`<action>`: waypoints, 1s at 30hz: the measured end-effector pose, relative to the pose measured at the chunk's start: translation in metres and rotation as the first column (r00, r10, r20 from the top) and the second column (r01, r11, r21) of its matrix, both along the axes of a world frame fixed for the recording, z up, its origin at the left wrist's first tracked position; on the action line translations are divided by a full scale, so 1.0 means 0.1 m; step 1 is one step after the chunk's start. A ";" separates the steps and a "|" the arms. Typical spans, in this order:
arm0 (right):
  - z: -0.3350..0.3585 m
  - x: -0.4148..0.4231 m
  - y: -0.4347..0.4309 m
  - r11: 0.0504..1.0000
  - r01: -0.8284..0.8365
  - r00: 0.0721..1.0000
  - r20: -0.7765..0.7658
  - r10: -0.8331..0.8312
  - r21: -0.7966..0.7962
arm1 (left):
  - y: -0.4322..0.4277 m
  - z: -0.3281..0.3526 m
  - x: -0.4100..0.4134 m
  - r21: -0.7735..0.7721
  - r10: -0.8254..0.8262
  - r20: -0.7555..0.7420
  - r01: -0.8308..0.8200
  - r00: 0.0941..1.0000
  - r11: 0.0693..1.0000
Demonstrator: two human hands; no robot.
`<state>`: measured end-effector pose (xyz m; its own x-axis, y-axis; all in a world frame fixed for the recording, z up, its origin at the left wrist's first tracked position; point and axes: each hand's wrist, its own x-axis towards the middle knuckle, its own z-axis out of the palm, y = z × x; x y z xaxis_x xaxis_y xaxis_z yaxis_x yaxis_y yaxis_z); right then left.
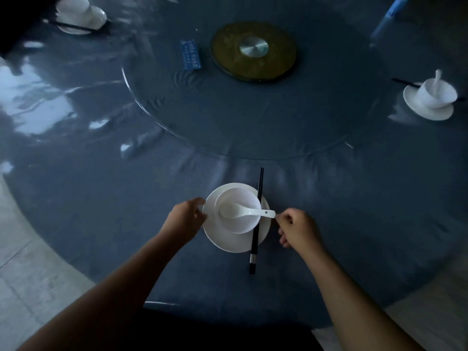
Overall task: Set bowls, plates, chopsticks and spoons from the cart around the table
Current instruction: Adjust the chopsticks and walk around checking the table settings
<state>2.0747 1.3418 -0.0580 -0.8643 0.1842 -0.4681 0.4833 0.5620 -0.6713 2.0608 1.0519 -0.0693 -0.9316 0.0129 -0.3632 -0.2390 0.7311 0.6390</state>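
A white plate (229, 243) lies on the blue tablecloth near me, with a white bowl (238, 225) standing on it. A white spoon (243, 212) rests in the bowl, its handle pointing right over the rim. Black chopsticks (255, 231) lie across the plate's right side, pointing away from me. My left hand (186, 217) holds the plate's left rim with curled fingers. My right hand (297, 228) pinches the tip of the spoon handle.
Two other settings of plate, bowl and chopsticks stand at the far left (81, 17) and at the right (430, 98). A glass turntable (162, 122) with a round brass hub (253, 50) fills the table's middle; a blue packet (190, 54) lies on it.
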 end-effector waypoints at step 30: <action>1.34 0.73 -5.95 0.238 -0.869 0.162 -0.204 0.965 0.434 | -4.63 1.59 2.96 -0.469 0.517 -0.252 -0.571 0.818 0.674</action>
